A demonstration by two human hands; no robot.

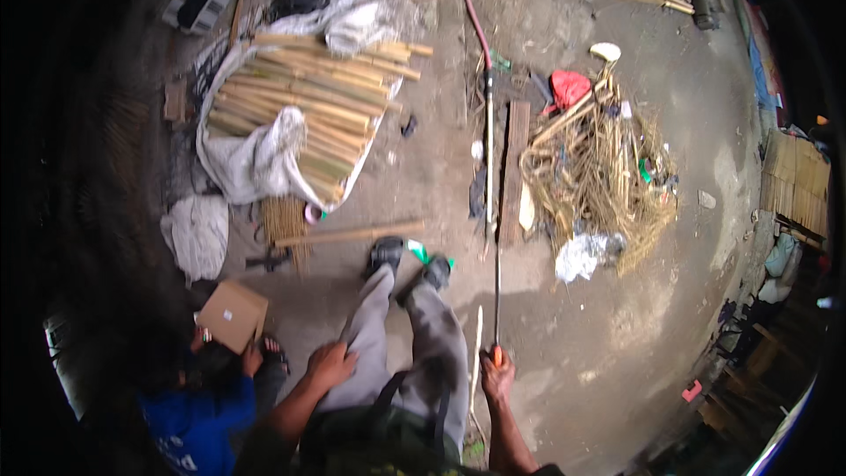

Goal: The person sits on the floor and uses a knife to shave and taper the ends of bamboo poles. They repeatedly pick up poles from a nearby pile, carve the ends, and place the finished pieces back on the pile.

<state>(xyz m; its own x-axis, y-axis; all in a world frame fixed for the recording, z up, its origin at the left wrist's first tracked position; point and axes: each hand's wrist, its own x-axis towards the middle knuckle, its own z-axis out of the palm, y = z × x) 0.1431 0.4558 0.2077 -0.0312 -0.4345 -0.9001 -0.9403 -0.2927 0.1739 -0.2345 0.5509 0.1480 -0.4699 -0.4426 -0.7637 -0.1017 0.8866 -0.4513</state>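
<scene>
My right hand (498, 376) is closed round the orange handle (497, 356) of a long thin rod (499, 300). The rod points away from me, its far end by a dark wooden plank (514, 176) on the ground. Left of the plank lies a pale pipe (489, 150) joined to a pinkish hose (474, 13). On my left thigh rests my left hand (330, 366), empty, its fingers laid against the grey trousers (366, 335).
Split bamboo strips (300, 97) lie on white sacking at the left. Dry debris (608, 167) with a red bag (569, 88) is heaped right of the plank. Close on my left, a person in a blue top (198, 419) holds a cardboard box (231, 313). A bamboo stick (352, 234) lies beyond my feet.
</scene>
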